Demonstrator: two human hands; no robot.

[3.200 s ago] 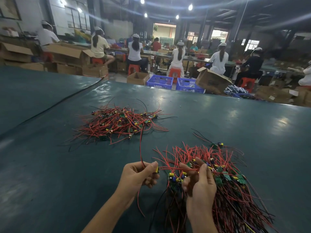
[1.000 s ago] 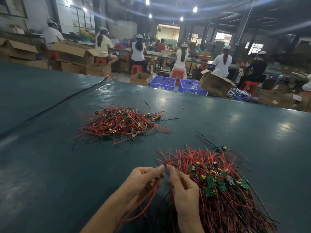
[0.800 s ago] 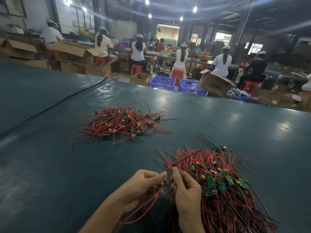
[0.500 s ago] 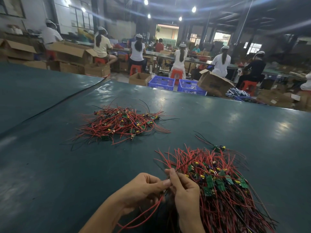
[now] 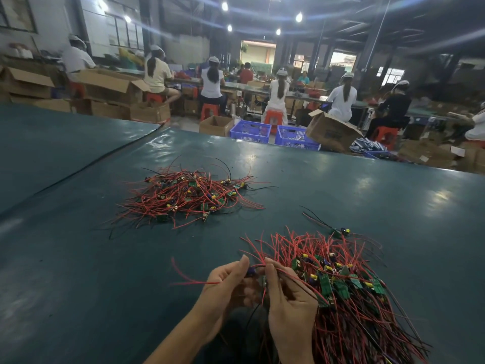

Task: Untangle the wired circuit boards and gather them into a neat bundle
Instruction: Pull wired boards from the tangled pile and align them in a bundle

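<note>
Left grip: fingers curled, thumb and forefinger pinching one wired board, seen as a purple part between the two grips. A red lead from this board runs out past the left grip and lies loose above the desk. Right grip: fingers curled, thumb and forefinger pinching red wires at the same spot, fingertips almost touching those of the left grip. Just right of the grips, and touching the right one, lies the near pile of boards, its red and black wires fanned along the desk. A single board rests just beyond that pile. The far pile lies well apart, tangled. Behind the desk: blue crates, cardboard boxes, seated workers.
</note>
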